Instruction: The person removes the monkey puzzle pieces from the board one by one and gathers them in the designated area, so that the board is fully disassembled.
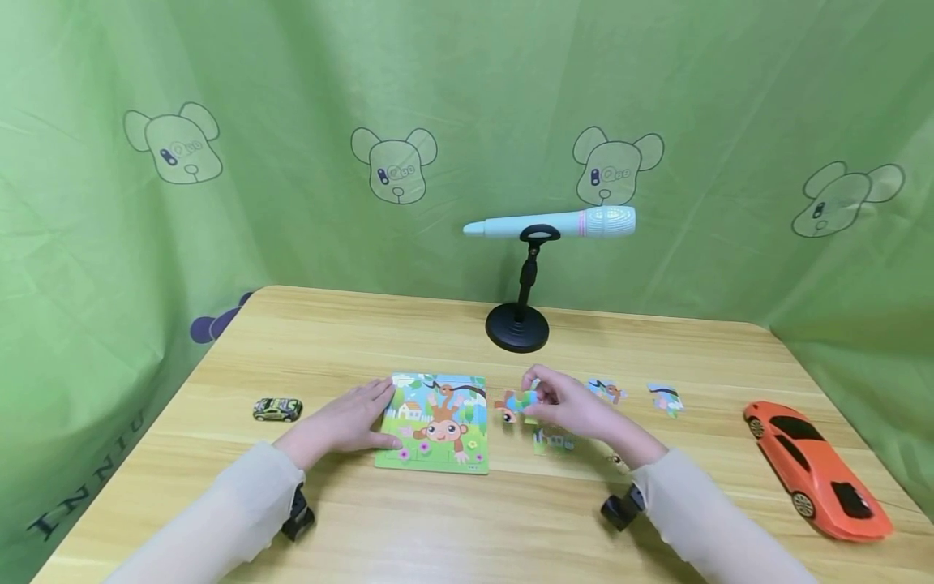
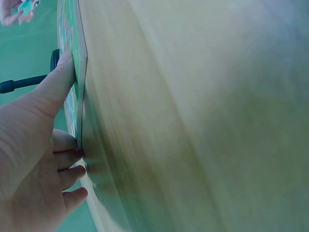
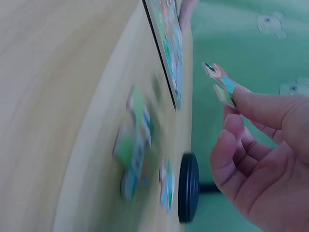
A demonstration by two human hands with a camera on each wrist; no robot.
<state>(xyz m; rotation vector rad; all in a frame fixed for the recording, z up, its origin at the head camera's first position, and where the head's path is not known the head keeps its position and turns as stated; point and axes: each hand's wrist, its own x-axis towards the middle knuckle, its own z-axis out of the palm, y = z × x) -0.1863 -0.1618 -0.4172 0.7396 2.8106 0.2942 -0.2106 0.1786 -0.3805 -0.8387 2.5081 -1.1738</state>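
Observation:
A square jigsaw puzzle [image 1: 442, 425] with a monkey picture lies on the table, in the middle of the head view. My left hand [image 1: 350, 418] rests at its left side, the thumb on the board and the other fingers along its edge. To the puzzle's right, my right hand [image 1: 576, 408] pinches a puzzle piece [image 3: 219, 75] between thumb and fingers, raised off the table. That piece shows an eye, blue and some green. Below this hand lies a loose piece with a house on it [image 1: 552, 440]. Two more loose pieces, one with a branch [image 1: 607, 390] and another [image 1: 666, 399], lie farther right.
A black stand [image 1: 517, 327] holds a light blue microphone [image 1: 554, 223] at the back. An orange toy car [image 1: 817, 470] sits at the right, a small patterned car [image 1: 277, 409] at the left. Green cloth [image 1: 467, 97] hangs behind the wooden table [image 1: 452, 535].

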